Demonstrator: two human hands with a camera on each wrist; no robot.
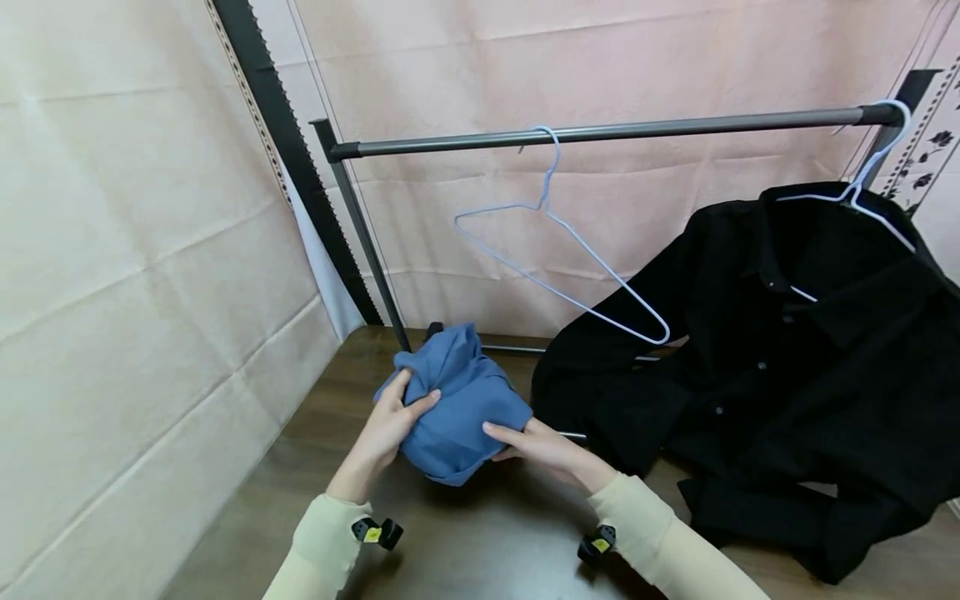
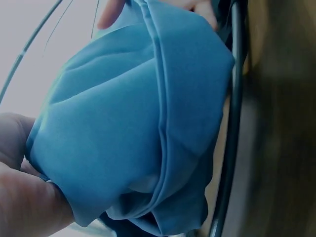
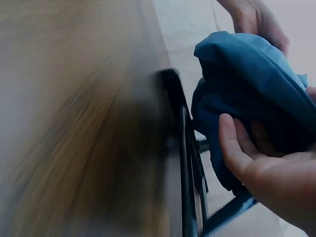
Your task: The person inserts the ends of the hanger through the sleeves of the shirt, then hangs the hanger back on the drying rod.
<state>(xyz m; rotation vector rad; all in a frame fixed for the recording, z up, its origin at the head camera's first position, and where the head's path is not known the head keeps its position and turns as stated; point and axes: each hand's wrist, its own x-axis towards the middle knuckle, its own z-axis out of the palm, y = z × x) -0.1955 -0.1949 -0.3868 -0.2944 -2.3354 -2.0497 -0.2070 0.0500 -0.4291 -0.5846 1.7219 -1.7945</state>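
A bunched blue cloth [image 1: 461, 408], with a stitched seam showing in the left wrist view, is held up over the table between both hands. My left hand [image 1: 386, 425] grips its left side, thumb on the near face. At the lower right edge, my right hand [image 1: 551, 450] pinches the fabric with the thumb on top. In the right wrist view, the right hand's fingers [image 3: 234, 143] lie along the underside of the cloth. Folds hide part of both hands' fingers.
Behind stands a dark metal rack with a horizontal rail [image 1: 465, 142]. A bare light-blue hanger [image 1: 551, 212] hangs from its middle. At the right, a black button-up shirt [image 1: 810, 350] hangs on another hanger, its lower part on the wooden table [image 1: 300, 483]. A pale curtain [image 1: 150, 250] borders the left.
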